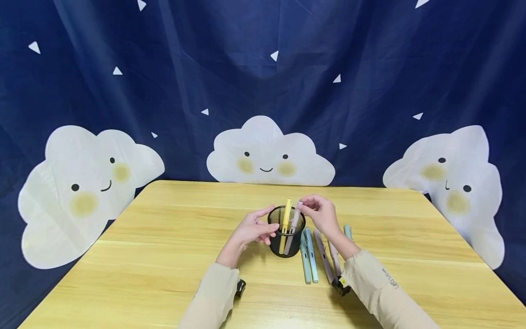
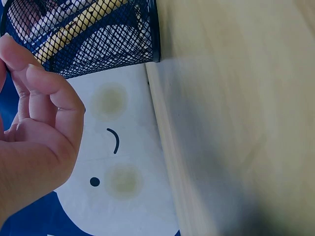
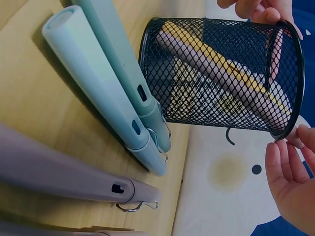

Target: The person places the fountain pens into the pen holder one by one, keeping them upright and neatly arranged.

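A black mesh pen holder point(image 1: 297, 243) stands upright on the table, with a yellow pen point(image 1: 286, 214) leaning inside. My left hand point(image 1: 251, 228) holds the holder at its left side, thumb across the near rim and index finger toward the back rim. At the right rim, my right hand point(image 1: 322, 214) pinches the top end of a pale greyish-purple pen point(image 1: 294, 221). This pen's lower part is inside the holder beside the yellow one, seen through the mesh point(image 3: 211, 73) in the right wrist view.
Right of the holder lie a teal pen point(image 1: 305, 262), a light blue pen point(image 3: 103, 88) and a mauve pen point(image 1: 323, 257). Another pale purple pen point(image 1: 334, 258) and a teal pen point(image 1: 348, 231) are partly behind my right forearm. A dark blue curtain point(image 1: 185, 68) hangs behind the wooden table point(image 1: 164, 260).
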Action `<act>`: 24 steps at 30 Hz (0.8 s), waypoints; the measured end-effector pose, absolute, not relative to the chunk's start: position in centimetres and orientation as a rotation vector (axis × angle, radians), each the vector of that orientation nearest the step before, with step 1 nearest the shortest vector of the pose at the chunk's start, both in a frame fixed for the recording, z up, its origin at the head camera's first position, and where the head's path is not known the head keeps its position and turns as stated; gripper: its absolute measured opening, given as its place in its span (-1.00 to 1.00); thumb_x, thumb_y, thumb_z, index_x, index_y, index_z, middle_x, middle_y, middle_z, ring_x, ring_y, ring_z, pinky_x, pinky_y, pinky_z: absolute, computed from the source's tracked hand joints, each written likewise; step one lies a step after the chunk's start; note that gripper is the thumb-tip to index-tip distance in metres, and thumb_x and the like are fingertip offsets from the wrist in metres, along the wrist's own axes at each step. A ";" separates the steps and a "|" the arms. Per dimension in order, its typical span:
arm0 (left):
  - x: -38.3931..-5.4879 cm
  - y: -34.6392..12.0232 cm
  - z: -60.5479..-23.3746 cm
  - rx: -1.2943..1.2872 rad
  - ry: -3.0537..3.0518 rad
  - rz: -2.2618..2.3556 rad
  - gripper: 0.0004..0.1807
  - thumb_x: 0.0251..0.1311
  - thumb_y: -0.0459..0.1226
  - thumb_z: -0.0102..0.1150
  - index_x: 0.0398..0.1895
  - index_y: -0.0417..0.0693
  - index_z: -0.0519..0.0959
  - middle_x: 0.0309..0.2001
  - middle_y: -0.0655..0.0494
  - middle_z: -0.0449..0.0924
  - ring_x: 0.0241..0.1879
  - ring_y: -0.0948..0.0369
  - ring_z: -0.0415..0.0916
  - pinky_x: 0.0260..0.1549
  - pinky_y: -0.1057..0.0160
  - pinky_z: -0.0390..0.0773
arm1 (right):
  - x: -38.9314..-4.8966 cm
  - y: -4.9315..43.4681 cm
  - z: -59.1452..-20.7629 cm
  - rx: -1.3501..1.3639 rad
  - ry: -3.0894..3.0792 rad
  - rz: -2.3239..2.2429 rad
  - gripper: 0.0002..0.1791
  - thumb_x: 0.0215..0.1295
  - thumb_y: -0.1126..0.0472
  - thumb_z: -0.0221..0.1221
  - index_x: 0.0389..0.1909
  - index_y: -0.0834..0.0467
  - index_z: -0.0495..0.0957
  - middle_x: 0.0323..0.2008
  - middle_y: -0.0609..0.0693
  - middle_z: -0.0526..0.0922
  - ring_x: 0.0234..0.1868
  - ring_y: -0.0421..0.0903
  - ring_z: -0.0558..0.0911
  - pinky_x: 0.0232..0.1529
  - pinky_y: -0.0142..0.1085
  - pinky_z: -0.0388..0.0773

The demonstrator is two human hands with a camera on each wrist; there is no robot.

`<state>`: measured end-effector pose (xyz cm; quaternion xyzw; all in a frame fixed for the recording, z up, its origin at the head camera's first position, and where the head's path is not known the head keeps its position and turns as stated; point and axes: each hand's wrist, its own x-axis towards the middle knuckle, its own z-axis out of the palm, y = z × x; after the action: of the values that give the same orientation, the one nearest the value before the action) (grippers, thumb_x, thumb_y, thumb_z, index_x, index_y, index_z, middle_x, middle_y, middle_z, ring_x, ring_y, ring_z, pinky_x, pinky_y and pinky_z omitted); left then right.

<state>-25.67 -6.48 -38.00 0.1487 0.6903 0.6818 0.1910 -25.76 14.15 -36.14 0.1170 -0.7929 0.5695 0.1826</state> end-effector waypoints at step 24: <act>-25.5 -6.5 -37.8 0.404 1.952 1.910 -0.24 0.08 -0.37 0.17 0.35 -0.10 0.05 -0.56 -0.03 0.57 -0.77 0.28 0.43 -0.75 0.42 0.40 | -25.3 16.8 -36.6 0.270 -2.269 1.766 -0.77 0.19 0.39 0.10 -0.16 0.43 0.44 -0.39 0.34 0.51 -0.45 0.00 0.59 -0.44 -0.29 0.58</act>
<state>-25.50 -6.50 -37.75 0.1437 0.6944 0.6793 0.1893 -25.28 16.84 -36.60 0.0928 -0.7794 0.6066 0.1264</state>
